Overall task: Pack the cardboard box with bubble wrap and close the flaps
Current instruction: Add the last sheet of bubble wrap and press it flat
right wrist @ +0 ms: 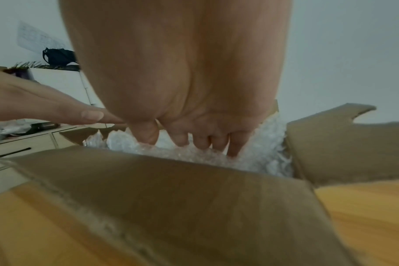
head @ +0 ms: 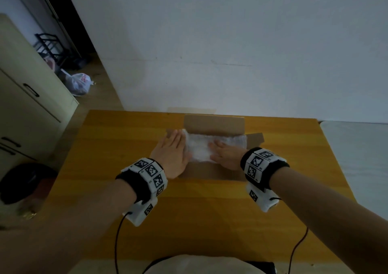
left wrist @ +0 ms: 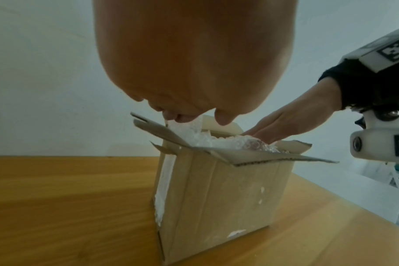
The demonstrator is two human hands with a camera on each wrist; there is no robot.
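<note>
The left hand [head: 171,154] covers the left flap of the cardboard box [head: 212,174], and the bubble wrap [head: 214,145] hides the box's inside. In the left wrist view the palm blocks most fingers. The right hand's [head: 225,155] fingertips [right wrist: 233,150] sink into the wrap. The near flap [right wrist: 171,189] is blurred and cut off below

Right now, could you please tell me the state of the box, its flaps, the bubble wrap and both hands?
Box: upright on the table, open.
Flaps: all folded outward, none closed.
Bubble wrap: inside the box, filling it to the top.
Left hand: flat, on the box's left edge.
Right hand: fingers pressing the wrap down.
</note>
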